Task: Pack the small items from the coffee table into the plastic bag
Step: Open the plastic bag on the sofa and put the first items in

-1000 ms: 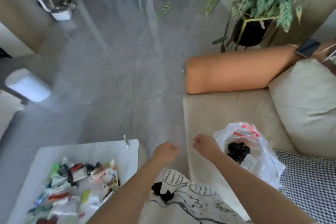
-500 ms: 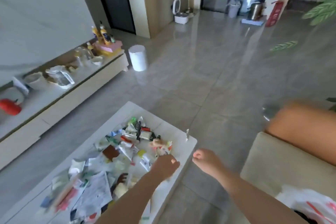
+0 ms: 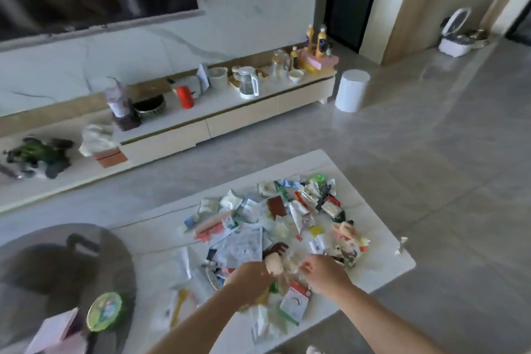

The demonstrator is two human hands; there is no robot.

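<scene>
A white coffee table [image 3: 382, 241] serves as the landmark. Across the middle of its top lies a loose heap of small items [image 3: 275, 218]: sachets, wrappers, folded paper sheets, a brown square packet [image 3: 276, 206] near the heap's far half, and a green round piece [image 3: 318, 178] at its far corner.

Both hands reach into the near edge of the heap. The left hand [image 3: 249, 276] has its fingers curled downward among the packets; motion blur hides whether they close on anything. The right hand [image 3: 323, 269] sits just beside it, toward the table's right end, with thumb and fingers drawn narrowly together at a pale crumpled piece [image 3: 275, 264] that lies between the two hands; whether that piece is actually pinched cannot be told. A red-and-white sachet [image 3: 296, 297] lies just nearer than the hands, at the table's near edge.

The plastic bag is outside the view.

At the table's left end stands a grey round tray [image 3: 34, 264] carrying a green round tin [image 3: 105, 310]. A small white clip-like object [image 3: 402, 245] stands at the table's right end. Beyond the table, against the marble wall, runs a low TV cabinet [image 3: 238, 115] holding a clear jug [image 3: 248, 85], a red bottle [image 3: 184, 97] and other oddments. A white cylindrical bin [image 3: 352, 90] stands on the floor at the cabinet's right end.
</scene>
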